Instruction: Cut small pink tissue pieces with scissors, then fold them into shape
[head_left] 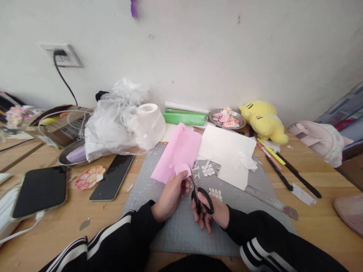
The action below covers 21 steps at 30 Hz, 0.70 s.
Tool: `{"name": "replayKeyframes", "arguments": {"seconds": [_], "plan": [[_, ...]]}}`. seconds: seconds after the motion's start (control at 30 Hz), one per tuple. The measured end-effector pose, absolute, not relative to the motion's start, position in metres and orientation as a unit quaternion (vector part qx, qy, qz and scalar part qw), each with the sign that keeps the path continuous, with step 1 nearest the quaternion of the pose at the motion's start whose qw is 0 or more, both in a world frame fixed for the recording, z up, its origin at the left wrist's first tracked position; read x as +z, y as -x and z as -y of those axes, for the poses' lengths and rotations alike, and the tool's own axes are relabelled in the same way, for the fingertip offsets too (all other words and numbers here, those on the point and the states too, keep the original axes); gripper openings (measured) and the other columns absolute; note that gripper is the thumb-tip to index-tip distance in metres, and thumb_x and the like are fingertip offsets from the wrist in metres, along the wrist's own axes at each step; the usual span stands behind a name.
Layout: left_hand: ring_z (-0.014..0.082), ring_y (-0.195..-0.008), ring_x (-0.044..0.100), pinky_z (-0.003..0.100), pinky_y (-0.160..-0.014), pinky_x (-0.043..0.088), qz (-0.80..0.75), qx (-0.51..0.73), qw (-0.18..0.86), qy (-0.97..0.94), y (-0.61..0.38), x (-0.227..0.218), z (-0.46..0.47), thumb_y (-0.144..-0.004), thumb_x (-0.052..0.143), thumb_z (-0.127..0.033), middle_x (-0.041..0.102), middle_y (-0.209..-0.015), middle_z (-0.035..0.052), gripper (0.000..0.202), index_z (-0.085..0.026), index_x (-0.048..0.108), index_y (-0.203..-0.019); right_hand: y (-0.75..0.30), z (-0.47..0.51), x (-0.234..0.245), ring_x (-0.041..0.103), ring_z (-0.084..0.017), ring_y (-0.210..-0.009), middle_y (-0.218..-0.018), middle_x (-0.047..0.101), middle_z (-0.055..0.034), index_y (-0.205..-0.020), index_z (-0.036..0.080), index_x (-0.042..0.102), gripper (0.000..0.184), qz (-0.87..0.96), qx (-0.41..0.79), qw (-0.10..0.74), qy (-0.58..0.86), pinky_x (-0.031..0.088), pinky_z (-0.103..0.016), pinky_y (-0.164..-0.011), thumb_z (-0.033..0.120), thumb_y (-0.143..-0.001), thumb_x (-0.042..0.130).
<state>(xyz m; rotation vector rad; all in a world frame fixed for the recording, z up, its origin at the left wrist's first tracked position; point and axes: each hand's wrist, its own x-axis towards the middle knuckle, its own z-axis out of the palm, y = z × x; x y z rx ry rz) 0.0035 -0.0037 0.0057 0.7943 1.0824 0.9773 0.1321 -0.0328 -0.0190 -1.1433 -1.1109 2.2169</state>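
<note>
Head view: left hand pinches pale paper by the pink sheet on the mat; right hand grips the scissors. Paper looks light, soft, easy to rip; hold its edge.

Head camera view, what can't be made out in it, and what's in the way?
All in the head view:
Pink paper: part of its lower edge, hidden by the left hand.
Plastic bag: anything inside, veiled by its crumpled folds.
Purple shape: its upper part, cut off by the top edge.
Ruler: its markings, too small and blurred to read.
</note>
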Motion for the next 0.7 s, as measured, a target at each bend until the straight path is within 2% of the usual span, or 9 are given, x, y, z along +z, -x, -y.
{"name": "replayKeyframes", "arguments": {"seconds": [0.3, 0.53, 0.7], "plan": [[0.0085, -0.040, 0.040, 0.022, -0.044, 0.028, -0.490, 0.432, 0.673, -0.345, -0.004, 0.006, 0.003, -0.071, 0.045, -0.037, 0.042, -0.043, -0.0047, 0.026, -0.016, 0.045, -0.055, -0.128, 0.035, -0.006, 0.044, -0.007, -0.029, -0.045, 0.050, 0.0037, -0.067, 0.015, 0.040, 0.061, 0.408, 0.764, 0.205, 0.455, 0.032, -0.016, -0.022, 0.073, -0.052, 0.046], [0.0083, -0.040, 0.040, 0.022, -0.045, 0.029, -0.482, 0.443, 0.679, -0.332, -0.004, 0.006, 0.004, -0.070, 0.045, -0.036, 0.042, -0.044, -0.0050, 0.024, -0.016, 0.045, -0.056, -0.128, 0.036, -0.008, 0.042, -0.005, -0.028, -0.045, 0.049, 0.0057, -0.067, 0.015, 0.039, 0.055, 0.423, 0.752, 0.205, 0.463, 0.031, -0.014, -0.022, 0.069, -0.058, 0.045], [0.0087, -0.041, 0.040, 0.022, -0.046, 0.030, -0.483, 0.443, 0.678, -0.333, -0.004, 0.005, 0.003, -0.071, 0.045, -0.036, 0.043, -0.044, -0.0045, 0.026, -0.016, 0.045, -0.056, -0.128, 0.037, -0.007, 0.041, -0.004, -0.027, -0.043, 0.049, 0.0060, -0.065, 0.015, 0.039, 0.056, 0.421, 0.747, 0.213, 0.468, 0.030, -0.013, -0.021, 0.069, -0.055, 0.047]]}}
